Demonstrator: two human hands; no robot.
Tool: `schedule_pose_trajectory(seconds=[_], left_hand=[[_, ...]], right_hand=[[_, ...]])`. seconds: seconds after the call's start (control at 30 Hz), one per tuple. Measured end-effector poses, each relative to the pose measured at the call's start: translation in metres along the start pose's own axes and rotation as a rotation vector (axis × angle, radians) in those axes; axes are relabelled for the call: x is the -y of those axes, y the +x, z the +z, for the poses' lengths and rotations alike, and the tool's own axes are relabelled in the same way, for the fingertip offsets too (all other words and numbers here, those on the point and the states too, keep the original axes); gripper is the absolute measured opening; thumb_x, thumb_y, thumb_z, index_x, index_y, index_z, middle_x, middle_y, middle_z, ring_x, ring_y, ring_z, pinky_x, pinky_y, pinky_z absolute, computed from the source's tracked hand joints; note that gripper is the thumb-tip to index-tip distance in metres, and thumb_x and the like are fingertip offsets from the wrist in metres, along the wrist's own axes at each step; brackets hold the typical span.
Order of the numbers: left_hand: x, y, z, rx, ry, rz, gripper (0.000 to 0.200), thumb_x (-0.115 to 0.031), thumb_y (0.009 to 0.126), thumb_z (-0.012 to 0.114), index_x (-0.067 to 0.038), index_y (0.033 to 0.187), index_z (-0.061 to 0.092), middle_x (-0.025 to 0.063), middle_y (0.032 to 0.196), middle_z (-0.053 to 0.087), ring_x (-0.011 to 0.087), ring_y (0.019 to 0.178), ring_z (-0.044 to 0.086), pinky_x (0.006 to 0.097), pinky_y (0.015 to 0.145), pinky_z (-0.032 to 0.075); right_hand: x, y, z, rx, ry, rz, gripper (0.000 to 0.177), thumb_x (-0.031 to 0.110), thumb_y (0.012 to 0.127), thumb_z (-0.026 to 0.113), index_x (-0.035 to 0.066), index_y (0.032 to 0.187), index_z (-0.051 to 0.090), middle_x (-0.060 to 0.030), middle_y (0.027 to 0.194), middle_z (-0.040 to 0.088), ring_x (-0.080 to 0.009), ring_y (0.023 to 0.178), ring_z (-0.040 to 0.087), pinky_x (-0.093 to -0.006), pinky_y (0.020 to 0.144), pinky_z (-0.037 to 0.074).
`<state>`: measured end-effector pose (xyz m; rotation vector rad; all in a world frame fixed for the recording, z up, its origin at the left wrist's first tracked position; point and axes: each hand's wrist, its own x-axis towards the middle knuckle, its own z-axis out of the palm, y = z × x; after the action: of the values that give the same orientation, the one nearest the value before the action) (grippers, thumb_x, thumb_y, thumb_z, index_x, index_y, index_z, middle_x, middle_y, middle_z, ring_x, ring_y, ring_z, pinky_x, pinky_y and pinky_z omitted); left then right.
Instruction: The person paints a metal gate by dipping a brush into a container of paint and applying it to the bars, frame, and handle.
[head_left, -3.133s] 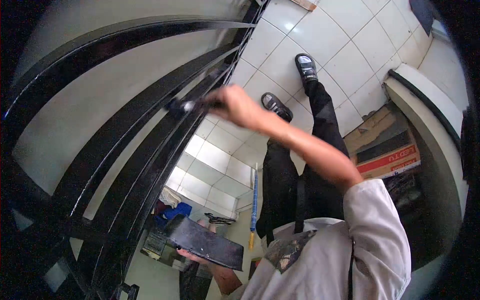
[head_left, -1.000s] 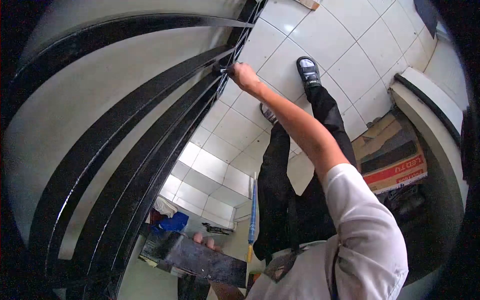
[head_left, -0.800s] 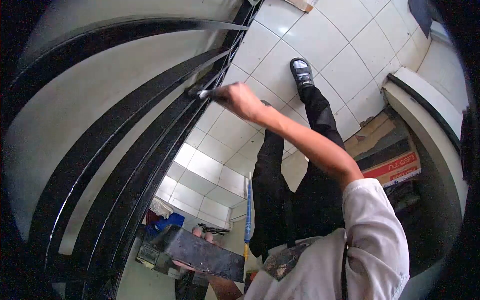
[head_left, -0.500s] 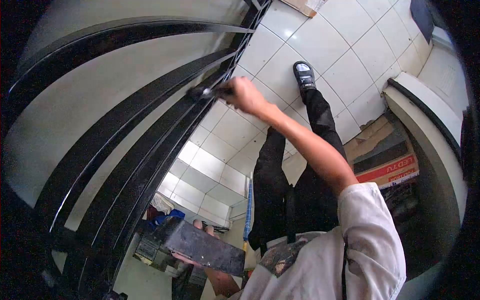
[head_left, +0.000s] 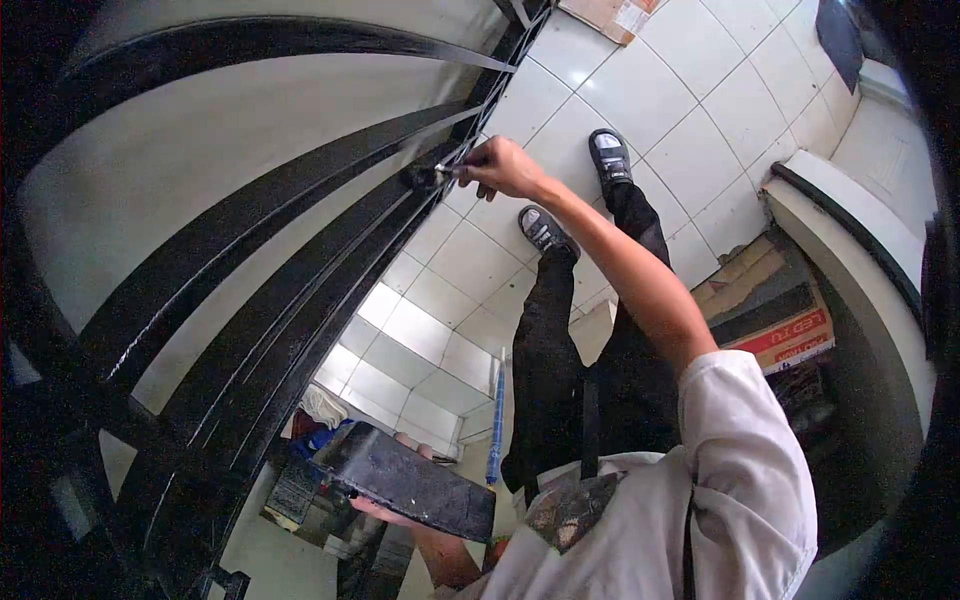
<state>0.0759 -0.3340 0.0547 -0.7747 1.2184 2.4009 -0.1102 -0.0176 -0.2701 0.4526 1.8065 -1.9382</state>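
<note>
brush (head_left: pixel 428 177) has shifted along the slat (head_left: pixel 325 255), long axis pointing left

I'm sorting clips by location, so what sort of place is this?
Probably inside a home or small building; I can't tell which. In view are white floor tiles, a red-banded cardboard box and black bars before a pale wall.

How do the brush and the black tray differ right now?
The brush is small, while the tray is long and broad. The brush is in the right hand, its head at the black bars; the tray is in the left hand, nearer the shirt. The brush has a pale band, the tray pale specks. Both look mostly dark.
</note>
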Motion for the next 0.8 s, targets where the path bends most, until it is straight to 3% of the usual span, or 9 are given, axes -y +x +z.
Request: schedule_pose_trajectory(seconds=[0.1,0.2,0.33,0.4,0.53,0.57,0.67,0.77,0.8], left_hand=[[0.011,0.02,0.052,0.11,-0.061,0.026,0.073,-0.061,0.085,0.051,-0.01,0.136,0.038,0.0202,0.125,0.047,0.0357,0.1,0.046,0.0508,0.077,0.048],[0.006,0.011,0.041,0.071,-0.034,0.07,0.075,-0.062,0.085,0.05,-0.009,0.137,0.037,0.0213,0.126,0.046,0.038,0.104,0.048,0.0547,0.082,0.048],[-0.001,-0.001,0.038,-0.127,-0.08,0.131,0.077,-0.063,0.085,0.047,-0.008,0.137,0.035,0.0232,0.131,0.043,0.0422,0.116,0.045,0.06,0.088,0.046],[-0.003,0.001,0.042,-0.186,0.043,0.188,0.079,-0.059,0.085,0.051,-0.008,0.139,0.026,0.0218,0.124,0.042,0.0435,0.102,0.051,0.0501,0.069,0.055],[-0.006,0.003,0.022,-0.382,0.044,0.292,0.076,-0.055,0.086,0.053,-0.007,0.139,0.026,0.0268,0.128,0.041,0.0468,0.104,0.052,0.0479,0.067,0.057],[-0.007,0.0,-0.02,-0.371,0.439,0.457,0.075,-0.055,0.086,0.05,-0.007,0.139,0.028,0.0268,0.13,0.041,0.0462,0.105,0.051,0.0488,0.069,0.056],[-0.029,-0.009,-0.013,-0.234,0.207,0.291,0.064,-0.046,0.091,0.045,-0.006,0.138,0.031,0.0215,0.134,0.042,0.0369,0.118,0.048,0.0545,0.094,0.046],[-0.051,-0.009,-0.037,0.166,-0.205,0.076,0.062,-0.049,0.091,0.041,-0.006,0.136,0.037,0.0172,0.136,0.043,0.034,0.119,0.048,0.0519,0.1,0.04],[-0.054,-0.011,-0.035,0.174,-0.189,0.067,0.062,-0.051,0.091,0.04,-0.006,0.135,0.039,0.0162,0.135,0.044,0.0331,0.12,0.047,0.0511,0.101,0.04]], right_hand=[[0.054,-0.035,-0.004,0.2,0.421,0.029,0.027,0.028,0.086,0.067,0.001,0.093,0.07,-0.0052,0.079,0.069,-0.0078,0.054,0.059,-0.0221,0.048,0.051],[0.07,-0.04,0.006,0.24,0.612,0.103,0.028,0.027,0.086,0.067,-0.001,0.091,0.07,-0.0065,0.077,0.068,-0.01,0.057,0.06,-0.0234,0.048,0.051],[0.052,-0.02,0.013,0.032,0.307,0.13,0.03,0.028,0.085,0.068,-0.002,0.086,0.069,-0.0056,0.068,0.066,-0.0103,0.049,0.058,-0.0243,0.045,0.048],[0.054,-0.024,0.024,-0.005,0.196,0.118,0.03,0.03,0.085,0.067,0.0,0.093,0.069,-0.0066,0.074,0.069,-0.0082,0.049,0.057,-0.0225,0.041,0.047],[0.151,-0.09,0.036,0.094,0.28,-0.093,0.028,0.028,0.085,0.067,0.001,0.095,0.069,-0.0045,0.072,0.067,-0.0077,0.048,0.057,-0.023,0.039,0.046],[0.175,-0.109,0.038,0.103,0.337,-0.121,0.027,0.026,0.085,0.067,0.0,0.093,0.069,-0.0045,0.063,0.063,-0.0094,0.045,0.056,-0.025,0.04,0.046],[0.201,-0.147,0.046,0.114,0.445,-0.183,0.027,0.025,0.085,0.066,0.0,0.092,0.07,-0.0047,0.055,0.059,-0.0116,0.042,0.056,-0.0275,0.04,0.046],[0.164,-0.131,0.048,-0.08,0.216,-0.137,0.028,0.026,0.084,0.066,0.0,0.093,0.07,-0.009,0.058,0.063,-0.0148,0.044,0.059,-0.0301,0.044,0.049],[0.146,-0.12,0.044,-0.096,0.062,-0.079,0.027,0.024,0.087,0.064,0.0,0.098,0.068,-0.0068,0.072,0.068,-0.0096,0.047,0.058,-0.0243,0.039,0.047]])
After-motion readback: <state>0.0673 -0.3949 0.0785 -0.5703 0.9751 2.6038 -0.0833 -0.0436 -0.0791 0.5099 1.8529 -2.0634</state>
